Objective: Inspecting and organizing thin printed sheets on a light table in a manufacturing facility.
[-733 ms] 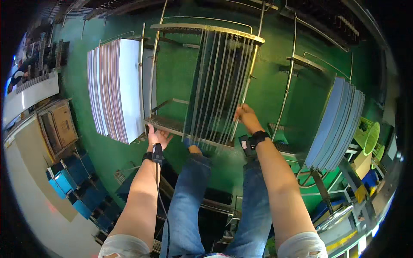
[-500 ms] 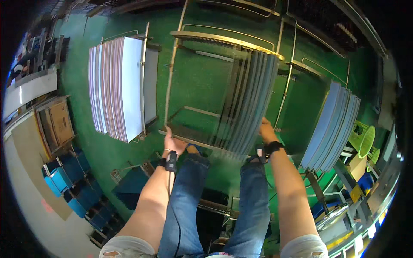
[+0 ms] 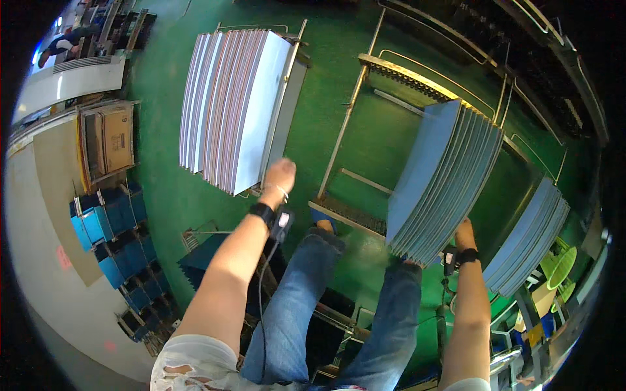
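Note:
My left hand [image 3: 280, 176] is raised, fingers curled in, beside the lower right corner of the left rack; nothing shows in it. That rack holds upright white boards [image 3: 251, 107] with brownish edges. In the middle stands a metal rack [image 3: 349, 117] with a toothed top rail, its right part filled with upright blue-grey panels [image 3: 443, 182]. At the near right edge of these panels, my right hand [image 3: 465, 234] grips the rack's side, its fingertips partly hidden. Black bands and small dark devices sit on both wrists.
Another rack of blue-grey panels [image 3: 531, 234] stands to the right, near green baskets [image 3: 559, 267]. On the left are a cardboard box [image 3: 114, 140], blue bins [image 3: 94, 228] and a pale table [image 3: 39, 247]. A person [image 3: 62, 45] is at the far left.
My left hand has let go of the middle rack's left post and moved toward the white boards. The view has swung left, so the racks appear farther right. My right hand stays at the middle rack.

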`<state>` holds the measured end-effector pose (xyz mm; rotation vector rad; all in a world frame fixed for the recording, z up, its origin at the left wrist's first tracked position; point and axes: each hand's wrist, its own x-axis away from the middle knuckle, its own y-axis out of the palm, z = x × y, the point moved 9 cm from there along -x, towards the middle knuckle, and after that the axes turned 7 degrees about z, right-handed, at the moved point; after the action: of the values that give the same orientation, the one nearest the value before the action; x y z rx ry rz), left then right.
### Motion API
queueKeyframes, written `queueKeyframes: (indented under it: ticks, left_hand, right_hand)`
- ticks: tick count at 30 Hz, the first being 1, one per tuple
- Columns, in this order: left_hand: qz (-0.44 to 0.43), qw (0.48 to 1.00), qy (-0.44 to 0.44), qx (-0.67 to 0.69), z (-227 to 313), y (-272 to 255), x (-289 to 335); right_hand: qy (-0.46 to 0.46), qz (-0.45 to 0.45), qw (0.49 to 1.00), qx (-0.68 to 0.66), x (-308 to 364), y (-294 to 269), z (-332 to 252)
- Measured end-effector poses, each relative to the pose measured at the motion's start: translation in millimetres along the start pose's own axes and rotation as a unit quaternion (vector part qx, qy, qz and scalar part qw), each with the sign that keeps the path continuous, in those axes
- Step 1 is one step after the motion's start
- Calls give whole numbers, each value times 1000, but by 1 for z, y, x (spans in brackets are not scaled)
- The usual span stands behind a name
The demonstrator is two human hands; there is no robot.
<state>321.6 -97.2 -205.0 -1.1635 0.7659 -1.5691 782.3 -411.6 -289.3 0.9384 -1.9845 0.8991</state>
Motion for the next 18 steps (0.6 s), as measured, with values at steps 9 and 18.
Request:
queueKeyframes:
  ticks: [9,18]
  left_hand:
    - [-66,914,-308,255,-45,52,-113]
    - [-159,837,-288,437,-45,86,-123]
  right_hand:
    - [-17,28,999,8,26,-3,-27]
    - [-178,17,979,94,12,5,-32]
